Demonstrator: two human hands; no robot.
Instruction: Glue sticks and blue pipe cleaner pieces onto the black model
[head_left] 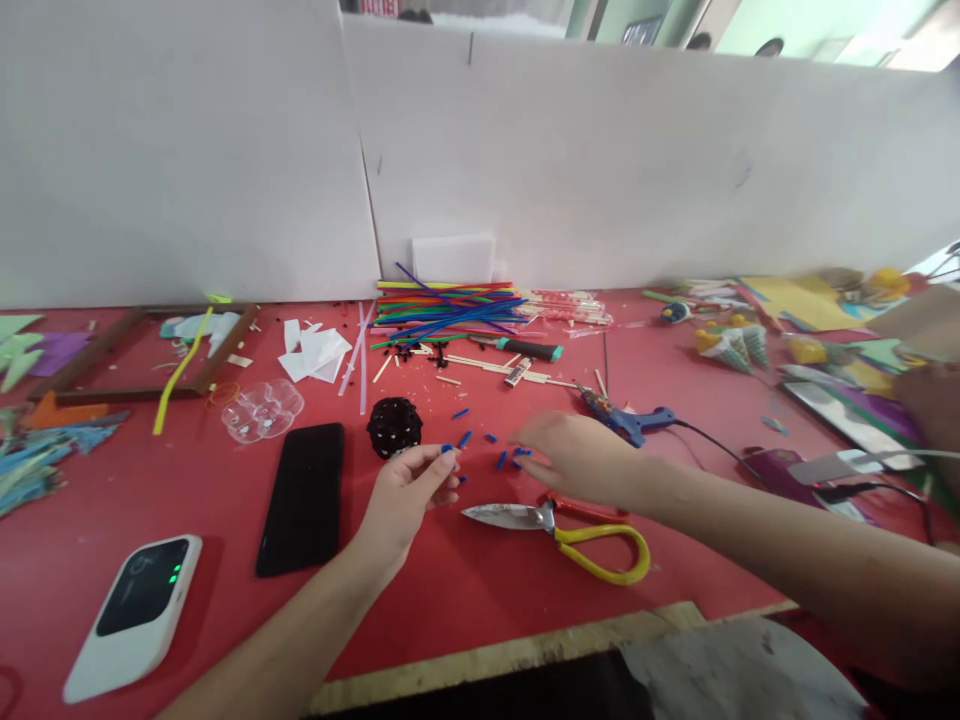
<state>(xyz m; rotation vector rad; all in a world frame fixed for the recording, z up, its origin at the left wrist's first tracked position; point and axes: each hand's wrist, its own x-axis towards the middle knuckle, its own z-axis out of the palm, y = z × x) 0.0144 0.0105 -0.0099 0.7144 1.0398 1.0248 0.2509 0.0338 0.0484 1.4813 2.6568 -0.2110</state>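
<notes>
My left hand hovers over the red table with its fingertips pinched on a short blue straw piece. My right hand reaches in from the right, its fingers smeared by motion, touching several small blue straw pieces scattered between the hands. A black studded ball sits just behind my left hand. Scissors with yellow and red handles lie shut under my right wrist.
A black phone and a white pocket router lie at the left. Coloured straws, wooden sticks, a knife with a green handle, a blue glue gun, a wooden frame and paper crafts sit behind. White partition boards close the back.
</notes>
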